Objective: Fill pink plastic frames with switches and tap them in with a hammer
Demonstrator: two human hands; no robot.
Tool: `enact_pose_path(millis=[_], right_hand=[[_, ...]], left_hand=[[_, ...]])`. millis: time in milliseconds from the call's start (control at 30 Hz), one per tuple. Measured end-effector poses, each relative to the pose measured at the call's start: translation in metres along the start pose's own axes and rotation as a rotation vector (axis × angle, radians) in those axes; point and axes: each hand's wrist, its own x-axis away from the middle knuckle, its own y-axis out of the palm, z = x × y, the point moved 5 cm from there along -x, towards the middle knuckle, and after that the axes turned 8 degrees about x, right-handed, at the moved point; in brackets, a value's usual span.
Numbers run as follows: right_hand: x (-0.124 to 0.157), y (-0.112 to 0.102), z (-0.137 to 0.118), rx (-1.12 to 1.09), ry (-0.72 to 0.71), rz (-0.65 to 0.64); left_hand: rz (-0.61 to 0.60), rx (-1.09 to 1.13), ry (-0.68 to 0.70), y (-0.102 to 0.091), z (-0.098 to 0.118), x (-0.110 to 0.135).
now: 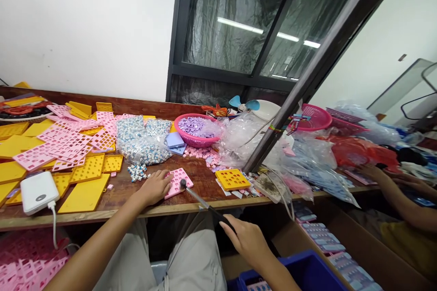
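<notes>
A small pink board (179, 182) with rows of square holes or pieces lies near the table's front edge. My left hand (156, 188) rests at its left side, fingers bent over its edge and holding it down. My right hand (246, 238) is closed around the black handle of a small hammer (202, 201). Its round dark head is over the pink board's right part; contact cannot be made out. Left of the board lies a loose heap of small blue-and-white pieces (137, 172). A yellow perforated block (232, 179) sits to the right.
Yellow plates (83, 194), a white power bank (40, 192) with a cable and pink grid sheets (64, 141) crowd the left. Behind stands a pink basket (196, 141) of purple pieces. A slanted metal pole (273, 138) rises at right. A co-worker's arm (392, 186) is beyond it.
</notes>
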Motion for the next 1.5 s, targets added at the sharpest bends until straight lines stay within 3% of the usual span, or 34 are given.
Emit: enact_pose_path(millis=[100, 233, 333, 433, 567, 700, 967, 1133, 1333, 1500], right_hand=[[0.001, -0.011, 0.009, -0.044, 0.043, 0.054], [0.004, -0.024, 0.014, -0.264, 0.109, 0.152], [0.006, -0.020, 0.009, -0.269, 0.081, 0.091], [0.009, -0.011, 0.006, -0.150, 0.036, -0.044], [0.014, -0.011, 0.011, -0.163, 0.083, 0.012], [0.016, -0.004, 0.006, -0.043, 0.004, -0.063], [0.016, -0.008, -0.001, -0.041, -0.008, -0.082], [0.013, -0.014, -0.003, -0.237, 0.061, 0.027], [0.004, -0.003, -0.009, -0.162, 0.008, -0.218], [-0.002, -0.013, -0.013, -0.178, -0.001, -0.152]], left_hand=[[0.015, -0.061, -0.073, -0.008, -0.002, -0.007], [0.106, -0.100, -0.122, -0.014, -0.005, -0.029], [0.119, 0.003, 0.037, -0.005, -0.003, -0.048], [0.027, 0.133, 0.187, 0.012, -0.002, -0.058], [-0.036, 0.170, 0.188, 0.025, -0.008, -0.060], [-0.064, 0.137, 0.145, 0.026, -0.012, -0.060], [-0.056, 0.143, 0.066, 0.015, -0.013, -0.057], [0.006, 0.140, 0.020, 0.007, -0.013, -0.056], [0.022, 0.119, 0.041, 0.008, -0.009, -0.057], [0.019, 0.123, 0.025, 0.008, -0.012, -0.058]])
